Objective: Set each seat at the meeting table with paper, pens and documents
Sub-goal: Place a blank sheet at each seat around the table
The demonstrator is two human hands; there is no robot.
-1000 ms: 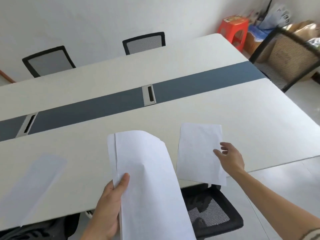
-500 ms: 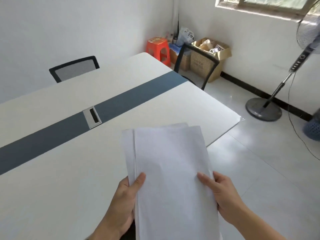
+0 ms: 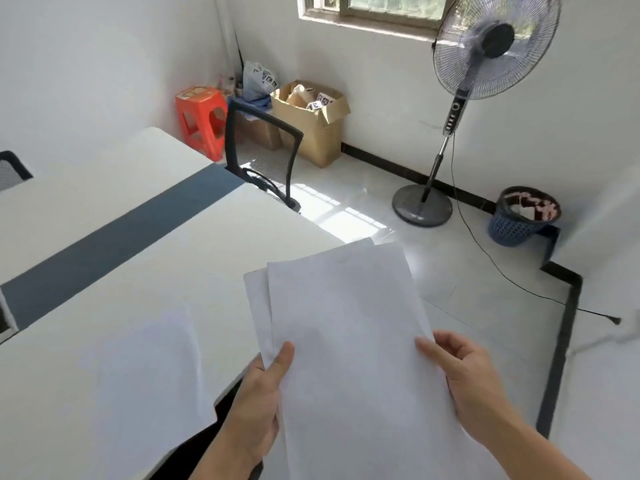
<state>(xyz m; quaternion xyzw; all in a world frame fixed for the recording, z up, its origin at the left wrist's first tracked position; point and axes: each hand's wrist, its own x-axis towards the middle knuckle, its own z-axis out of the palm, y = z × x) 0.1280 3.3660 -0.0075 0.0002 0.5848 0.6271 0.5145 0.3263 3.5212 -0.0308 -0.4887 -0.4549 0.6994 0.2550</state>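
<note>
Left hand (image 3: 258, 407) and right hand (image 3: 465, 375) gripping paper stack (image 3: 349, 341) past table (image 3: 145, 258) corner, loose sheet (image 3: 145, 368) near edge, open tiled floor (image 3: 467, 289), standing fan (image 3: 485, 64) by wall.

two chairs (image 3: 266, 150), one fan (image 3: 485, 46).

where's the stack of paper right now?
Head view, lower centre-right: the paper stack is held by the left hand and right hand, past the table's near corner.

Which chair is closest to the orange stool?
The black mesh chair at the table's far end, its backrest just right of the orange stool. The other chair, at the picture's left edge, sits far from it.
</note>
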